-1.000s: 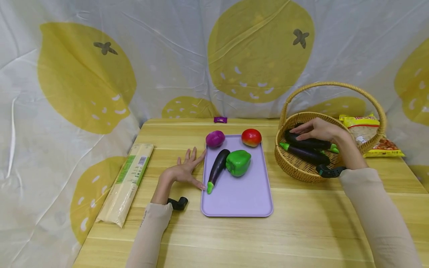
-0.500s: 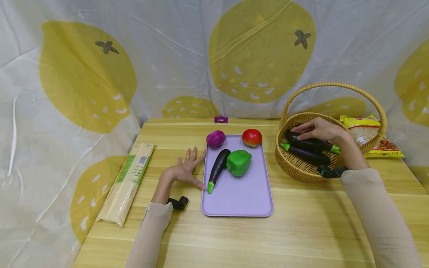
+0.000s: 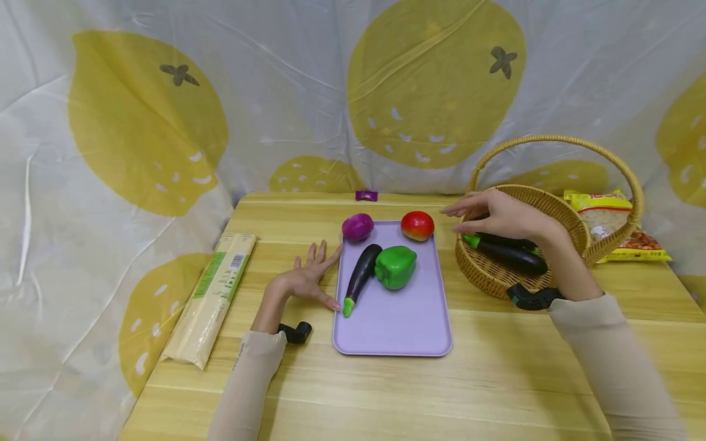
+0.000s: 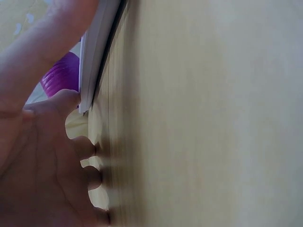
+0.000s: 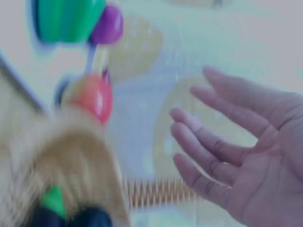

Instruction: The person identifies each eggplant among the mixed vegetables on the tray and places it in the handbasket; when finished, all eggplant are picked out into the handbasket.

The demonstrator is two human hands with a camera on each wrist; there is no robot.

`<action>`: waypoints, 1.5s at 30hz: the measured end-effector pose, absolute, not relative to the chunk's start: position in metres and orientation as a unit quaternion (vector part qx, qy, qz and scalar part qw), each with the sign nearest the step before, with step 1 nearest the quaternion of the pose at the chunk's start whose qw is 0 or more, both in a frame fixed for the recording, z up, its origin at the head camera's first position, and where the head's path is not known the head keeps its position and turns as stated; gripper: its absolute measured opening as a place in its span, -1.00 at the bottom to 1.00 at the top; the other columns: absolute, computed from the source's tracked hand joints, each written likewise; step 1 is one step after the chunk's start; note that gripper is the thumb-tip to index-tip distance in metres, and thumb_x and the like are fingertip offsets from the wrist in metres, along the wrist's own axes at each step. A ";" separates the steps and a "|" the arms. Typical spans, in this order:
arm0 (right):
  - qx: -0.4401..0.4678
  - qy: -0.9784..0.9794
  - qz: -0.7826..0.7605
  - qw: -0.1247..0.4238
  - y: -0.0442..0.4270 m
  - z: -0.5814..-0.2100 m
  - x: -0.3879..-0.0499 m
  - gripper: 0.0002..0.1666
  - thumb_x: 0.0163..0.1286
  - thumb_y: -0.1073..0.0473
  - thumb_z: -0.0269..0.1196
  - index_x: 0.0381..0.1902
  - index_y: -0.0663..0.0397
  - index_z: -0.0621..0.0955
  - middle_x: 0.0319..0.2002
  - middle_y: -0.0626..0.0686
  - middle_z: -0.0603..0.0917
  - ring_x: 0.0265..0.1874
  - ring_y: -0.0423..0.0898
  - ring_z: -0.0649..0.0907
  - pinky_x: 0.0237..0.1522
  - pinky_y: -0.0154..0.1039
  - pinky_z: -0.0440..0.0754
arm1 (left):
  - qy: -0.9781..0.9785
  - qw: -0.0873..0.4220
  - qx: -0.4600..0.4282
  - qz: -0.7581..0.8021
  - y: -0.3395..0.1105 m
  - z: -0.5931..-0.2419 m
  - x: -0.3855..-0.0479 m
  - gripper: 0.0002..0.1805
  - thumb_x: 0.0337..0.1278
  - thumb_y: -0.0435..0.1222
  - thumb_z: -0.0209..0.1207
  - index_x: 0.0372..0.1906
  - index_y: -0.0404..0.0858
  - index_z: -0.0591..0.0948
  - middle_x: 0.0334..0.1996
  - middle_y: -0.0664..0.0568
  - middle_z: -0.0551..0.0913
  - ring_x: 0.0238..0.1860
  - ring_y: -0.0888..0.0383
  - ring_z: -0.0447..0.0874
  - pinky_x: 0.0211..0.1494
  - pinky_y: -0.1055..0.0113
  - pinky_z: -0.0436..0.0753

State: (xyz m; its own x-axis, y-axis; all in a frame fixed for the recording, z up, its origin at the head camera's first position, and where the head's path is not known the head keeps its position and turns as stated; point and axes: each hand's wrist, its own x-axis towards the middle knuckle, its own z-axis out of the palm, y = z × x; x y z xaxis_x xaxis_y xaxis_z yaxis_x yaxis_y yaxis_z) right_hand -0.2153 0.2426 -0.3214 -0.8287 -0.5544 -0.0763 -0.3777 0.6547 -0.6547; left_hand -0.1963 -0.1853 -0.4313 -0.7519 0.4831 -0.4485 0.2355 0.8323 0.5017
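My left hand (image 3: 306,278) spreads its fingers on the table, its thumb and index finger touching the left rim of a lilac tray (image 3: 394,334). On this tray lie a dark eggplant (image 3: 361,272) and a green bell pepper (image 3: 395,267). A purple onion (image 3: 357,227) and a red tomato (image 3: 417,226) sit at its far corners. My right hand (image 3: 504,214) hovers over the wicker basket (image 3: 470,277), fingers extended toward the tray. Nothing is in its grasp in the right wrist view. Inside the basket lies an eggplant (image 3: 513,256); another dark one is partly hidden behind it.
A long packet with a green label (image 3: 215,297) lies at the table's left. One yellow food bag (image 3: 612,229) stands behind the basket's right side. A small purple wrapped sweet (image 3: 366,195) rests near the back edge. The basket's tall handle (image 3: 557,139) arches above it.
My right hand has come off the eggplant in the basket and moved left, toward the basket's near-tray rim. The left hand and the tray things stay as they were.
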 end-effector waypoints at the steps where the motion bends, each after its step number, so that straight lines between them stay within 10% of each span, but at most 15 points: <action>1: -0.269 0.895 -0.328 0.137 0.234 -0.322 -0.214 -0.52 0.47 0.05 0.35 0.31 -0.09 0.65 0.31 0.12 0.66 0.05 -0.01 0.70 -0.06 -0.25 0.63 | 0.912 0.292 0.197 0.212 -0.185 -0.431 -0.196 0.50 -0.11 0.13 0.56 0.69 0.03 -0.33 0.63 -0.29 -0.63 0.62 -0.30 -0.78 0.56 -0.43 -0.56; 12: -0.396 0.836 -0.342 0.166 0.145 -0.357 -0.211 -0.36 0.33 0.04 0.47 0.34 -0.02 0.63 0.37 0.03 0.63 0.46 0.10 0.49 0.50 0.15 0.43 | 0.913 0.296 0.194 0.202 -0.183 -0.431 -0.196 0.50 -0.10 0.13 0.56 0.69 0.05 -0.34 0.63 -0.28 -0.63 0.62 -0.29 -0.78 0.57 -0.41 -0.56; 45: -0.435 0.828 -0.231 0.268 0.050 -0.397 -0.233 -0.69 0.22 0.33 0.51 -0.06 -0.02 0.85 0.07 0.06 0.77 0.11 -0.03 0.64 0.24 -0.17 0.61 | 0.911 0.302 0.187 0.211 -0.186 -0.433 -0.198 0.49 -0.08 0.14 0.54 0.69 0.06 -0.34 0.63 -0.25 -0.65 0.62 -0.24 -0.82 0.58 -0.38 -0.59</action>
